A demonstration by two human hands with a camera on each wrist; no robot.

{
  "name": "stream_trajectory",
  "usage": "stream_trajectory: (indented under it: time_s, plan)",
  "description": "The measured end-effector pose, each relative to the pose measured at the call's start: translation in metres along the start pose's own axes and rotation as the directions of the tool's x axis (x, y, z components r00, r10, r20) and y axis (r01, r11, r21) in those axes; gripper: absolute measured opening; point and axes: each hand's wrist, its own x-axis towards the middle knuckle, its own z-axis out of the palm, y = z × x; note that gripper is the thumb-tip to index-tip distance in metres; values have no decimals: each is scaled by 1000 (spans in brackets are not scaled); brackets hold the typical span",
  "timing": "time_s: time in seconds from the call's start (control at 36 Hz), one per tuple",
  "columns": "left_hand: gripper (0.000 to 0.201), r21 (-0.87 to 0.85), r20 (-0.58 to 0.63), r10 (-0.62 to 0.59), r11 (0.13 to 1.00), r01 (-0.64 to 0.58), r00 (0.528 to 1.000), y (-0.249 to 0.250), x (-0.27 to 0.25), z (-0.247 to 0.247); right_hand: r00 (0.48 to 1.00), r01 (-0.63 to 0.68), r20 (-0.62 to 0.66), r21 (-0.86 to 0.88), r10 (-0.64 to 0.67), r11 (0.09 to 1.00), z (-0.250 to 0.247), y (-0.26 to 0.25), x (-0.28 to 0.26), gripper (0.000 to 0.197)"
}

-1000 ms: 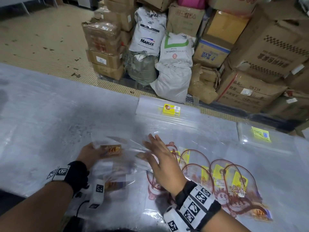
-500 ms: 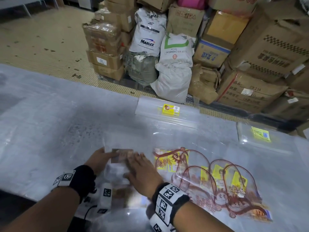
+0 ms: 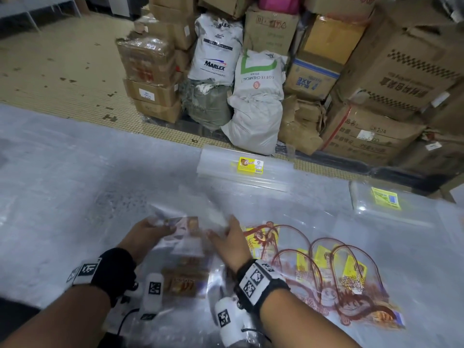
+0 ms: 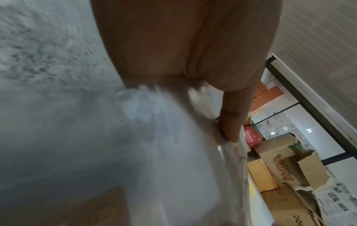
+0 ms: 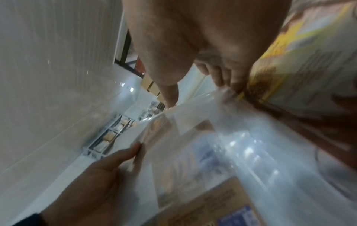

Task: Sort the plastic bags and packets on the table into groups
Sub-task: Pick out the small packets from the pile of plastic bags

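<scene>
While both hands work over the tabletop [image 3: 62, 177], a clear plastic bag [image 3: 185, 229] with a brown printed label is held up between them, a little above the surface. Its left edge is pinched by the left hand [image 3: 144, 236], with the thumb on top and the fingers curled under the film, as is seen also from the right wrist camera [image 5: 96, 175]. The right edge of the same bag is gripped by the right hand [image 3: 232, 241]; in the right wrist view its fingertips [image 5: 222, 79] are closed on the film edge. The bag is blurred, so the print cannot be read.

Just below the hands, toward the person, a flat pile of clear bags with brown labels [image 3: 185, 280] is lying on the tabletop. Directly to the right of the right hand, several clear bags with red arches and yellow print [image 3: 326, 272] are spread, overlapping one another. Beyond the hands, at the far edge, a stack of clear bags with a yellow label [image 3: 248, 165] is placed, and far to the right of them another clear stack with a yellow-green label [image 3: 384, 199] is seen. Behind the tabletop, cardboard boxes [image 3: 376, 79] and white sacks [image 3: 256, 96] are stacked on the floor.
</scene>
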Motion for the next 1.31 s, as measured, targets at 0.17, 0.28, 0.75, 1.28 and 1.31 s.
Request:
stream_trajectory:
  time_s: [0.17,0.28,0.75,1.28,1.31]
  plan:
    - [34,-9,83,42,999,-42,996,23,-5,12,986,-157,3,300,164,941,-13,-8,8,83]
    - [43,-36,90,16,999,-13,996,33,-5,18,956,-284,50,404,289,870,-25,-11,14,97]
    - [15,194,-11,53,980,-49,999,47,-1,66,982,-164,-94,38,166,986,-73,-20,15,68]
    - [22,158,170,-116,983,89,979,88,-18,128,865,-477,-440,-568,241,671,-216,114,-35,62]
    - [25,169,175,-143,979,114,974,86,-18,132,868,-466,-442,-567,227,679,-217,116,-35,59]
